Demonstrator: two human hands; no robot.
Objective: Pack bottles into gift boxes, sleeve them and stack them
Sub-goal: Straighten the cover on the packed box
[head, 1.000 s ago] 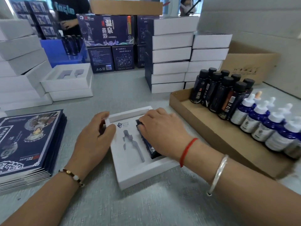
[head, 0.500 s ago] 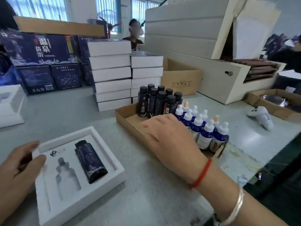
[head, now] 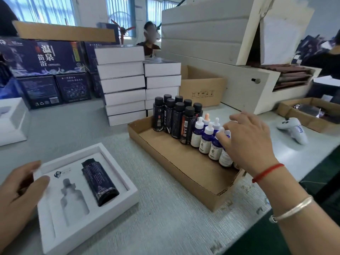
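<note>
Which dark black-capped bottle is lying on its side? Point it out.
The dark black-capped bottle in the white gift box insert, lying flat in the right-hand cavity. The other dark bottles stand upright in the brown cardboard tray.

Grey table (head: 161,227) – gift box (head: 117,205), cardboard tray (head: 176,168).

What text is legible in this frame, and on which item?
"温泉 苗浴": large dark blue carton, back left.
"苗浴": label of the front dark bottle in the cardboard tray.
Too small or blurred to read: blue dropper bottle labels, logo inside the white gift box, print on the packed dark bottle, marks on the brown carton.
</note>
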